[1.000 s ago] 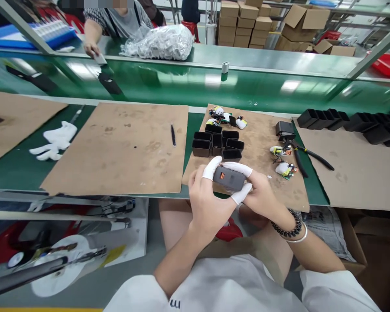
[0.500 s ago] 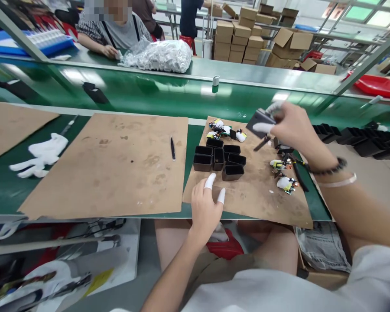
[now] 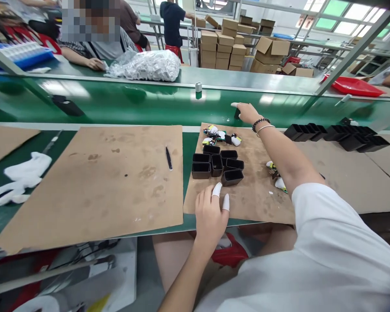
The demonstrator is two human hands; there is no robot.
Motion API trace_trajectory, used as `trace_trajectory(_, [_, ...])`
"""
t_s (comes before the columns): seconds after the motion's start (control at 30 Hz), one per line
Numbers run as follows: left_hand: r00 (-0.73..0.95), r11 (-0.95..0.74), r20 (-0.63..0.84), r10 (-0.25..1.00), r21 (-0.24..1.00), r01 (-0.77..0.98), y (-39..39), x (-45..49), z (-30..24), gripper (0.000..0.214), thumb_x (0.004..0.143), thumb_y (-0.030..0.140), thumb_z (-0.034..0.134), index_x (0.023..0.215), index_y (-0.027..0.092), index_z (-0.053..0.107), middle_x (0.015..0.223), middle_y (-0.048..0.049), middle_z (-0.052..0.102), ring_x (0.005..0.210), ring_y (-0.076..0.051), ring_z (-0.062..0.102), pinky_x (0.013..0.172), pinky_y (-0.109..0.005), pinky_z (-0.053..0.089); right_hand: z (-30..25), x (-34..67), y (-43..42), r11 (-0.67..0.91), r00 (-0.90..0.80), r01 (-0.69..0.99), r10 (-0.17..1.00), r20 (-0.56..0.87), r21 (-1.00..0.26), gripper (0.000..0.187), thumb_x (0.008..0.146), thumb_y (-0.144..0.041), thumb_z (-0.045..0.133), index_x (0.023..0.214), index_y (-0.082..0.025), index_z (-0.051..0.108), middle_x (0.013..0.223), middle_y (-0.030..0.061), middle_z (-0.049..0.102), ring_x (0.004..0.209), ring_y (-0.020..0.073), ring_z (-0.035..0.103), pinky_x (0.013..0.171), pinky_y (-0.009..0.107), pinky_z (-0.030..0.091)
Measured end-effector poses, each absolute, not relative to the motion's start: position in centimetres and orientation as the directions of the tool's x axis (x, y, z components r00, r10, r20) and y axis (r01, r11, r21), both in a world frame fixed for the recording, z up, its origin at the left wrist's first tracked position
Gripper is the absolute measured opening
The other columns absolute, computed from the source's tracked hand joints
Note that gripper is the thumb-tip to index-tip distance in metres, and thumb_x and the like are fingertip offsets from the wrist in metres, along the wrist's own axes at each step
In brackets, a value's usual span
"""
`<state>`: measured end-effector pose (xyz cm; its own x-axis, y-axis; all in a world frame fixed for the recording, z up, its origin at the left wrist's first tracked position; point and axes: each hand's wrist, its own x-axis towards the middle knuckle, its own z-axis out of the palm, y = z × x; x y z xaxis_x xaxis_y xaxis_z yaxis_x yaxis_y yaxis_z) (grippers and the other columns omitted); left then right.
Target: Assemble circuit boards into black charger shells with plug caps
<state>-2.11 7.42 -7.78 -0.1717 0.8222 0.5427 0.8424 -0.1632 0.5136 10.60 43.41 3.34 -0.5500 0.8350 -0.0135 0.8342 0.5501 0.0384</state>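
Observation:
My right hand (image 3: 248, 113) reaches out over the green conveyor belt, with a dark case (image 3: 237, 114) partly visible between its thumb and white-capped forefinger. My left hand (image 3: 211, 214) rests at the near edge of the right cardboard sheet (image 3: 253, 203). Its thumb and forefinger, in white finger cots, are apart with nothing between them. Just beyond the left fingertips stand several open black plastic cases (image 3: 232, 177). Behind these lie small circuit boards (image 3: 219, 135) with white and yellow parts. More boards (image 3: 280, 183) are partly hidden by my right forearm.
Black tweezers (image 3: 169, 158) lie on the left cardboard sheet (image 3: 117, 195). A white glove (image 3: 26, 177) is at far left. Rows of black cases (image 3: 354, 136) stand at right. A small white block (image 3: 198, 87) and a dark case (image 3: 66, 105) are on the belt (image 3: 143, 104). A person sits opposite.
My right hand has moved left and away from me, from above the right cardboard to over the belt, with the dark case. My left hand stays near the black cases. The view has shifted.

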Motion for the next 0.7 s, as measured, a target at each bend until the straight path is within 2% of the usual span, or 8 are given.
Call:
trace_trajectory(0.03, [-0.163,-0.165,0.542,0.824,0.505,0.847,7.4,-2.1,-7.8,0.032,0.1,0.024,0.056,0.129,0.015,0.064,0.115,-0.0165,0.073,0.102,-0.03,0.069,0.09,-0.046,0.057,3.5,10.4,43.2,0.543,-0.544,0.839,0.839,-0.002,0.033,0.055,0.099,-0.013,0.049,0.152,-0.001,0.044,0.16,0.0312,0.044,0.145,0.0401,0.046,0.119,0.062,0.037])
trace_trajectory(0.1, [-0.164,-0.158,0.544,0.823,0.495,0.854,7.4,-2.0,-7.8,0.032,0.1,0.025,0.056,0.129,0.015,0.064,0.114,-0.0169,0.073,0.102,-0.03,0.07,0.09,-0.046,0.057,4.0,10.1,42.4,0.524,-0.525,0.851,0.851,0.012,0.02,0.06,0.093,-0.006,0.045,0.153,0.002,0.043,0.161,0.0295,0.044,0.146,0.0381,0.045,0.119,0.055,0.037])
trace_trajectory(0.2, [-0.189,-0.149,0.565,0.803,0.498,0.854,7.4,-1.7,-7.8,0.038,0.098,0.027,0.059,0.133,0.013,0.061,0.116,-0.0185,0.072,0.103,-0.032,0.07,0.09,-0.047,0.058,4.3,9.8,40.2,0.577,-0.573,0.817,0.809,-0.133,-0.015,0.062,0.083,-0.009,0.058,0.145,-0.005,0.057,0.145,0.0193,0.065,0.123,0.0313,0.063,0.103,0.038,0.05])
trace_trajectory(0.27, [-0.192,-0.158,0.573,0.797,0.505,0.849,7.4,-1.7,-7.8,0.044,0.097,0.029,0.061,0.138,0.012,0.058,0.119,-0.02,0.071,0.105,-0.033,0.07,0.091,-0.048,0.059,4.0,9.9,38.5,0.605,-0.591,0.796,0.766,-0.254,-0.026,0.061,0.075,-0.01,0.068,0.136,-0.011,0.066,0.128,0.013,0.075,0.105,0.028,0.069,0.09,0.033,0.052])
trace_trajectory(0.33, [-0.189,-0.165,0.563,0.804,0.517,0.84,7.4,-1.8,-7.8,0.047,0.097,0.03,0.062,0.14,0.012,0.056,0.123,-0.0206,0.07,0.109,-0.033,0.07,0.093,-0.049,0.059,3.7,10.4,37.0,0.612,-0.583,0.791,0.748,-0.318,-0.011,0.055,0.072,-0.01,0.069,0.127,-0.014,0.072,0.118,0.0121,0.079,0.097,0.0278,0.07,0.084,0.034,0.051])
trace_trajectory(0.43, [-0.182,-0.157,0.528,0.83,0.534,0.831,7.4,-2.0,-7.7,0.046,0.097,0.029,0.063,0.139,0.013,0.057,0.126,-0.0205,0.069,0.111,-0.033,0.07,0.094,-0.049,0.059,3.5,11.5,35.6,0.569,-0.523,0.822,0.78,-0.343,0.041,0.041,0.075,-0.012,0.068,0.115,-0.014,0.076,0.109,0.0166,0.079,0.094,0.0306,0.07,0.08,0.038,0.05])
trace_trajectory(0.53, [-0.188,-0.141,0.496,0.848,0.553,0.821,7.5,-2.0,-7.7,0.043,0.096,0.027,0.062,0.137,0.013,0.059,0.128,-0.0211,0.068,0.112,-0.033,0.07,0.095,-0.05,0.059,3.7,12.6,34.7,0.512,-0.461,0.857,0.812,-0.357,0.058,0.029,0.074,-0.018,0.073,0.102,-0.014,0.079,0.1,0.0168,0.08,0.089,0.0315,0.071,0.077,0.039,0.049])
trace_trajectory(0.7, [-0.227,-0.117,0.437,0.87,0.632,0.766,7.7,-2.1,-7.7,0.049,0.094,0.026,0.063,0.141,0.015,0.055,0.131,-0.0192,0.065,0.12,-0.035,0.066,0.102,-0.054,0.056,3.5,12.5,33.5,0.449,-0.447,0.891,0.842,-0.301,-0.068,0.024,0.067,-0.017,0.081,0.09,-0.011,0.079,0.104,0.0195,0.079,0.099,0.0345,0.072,0.079,0.036,0.051])
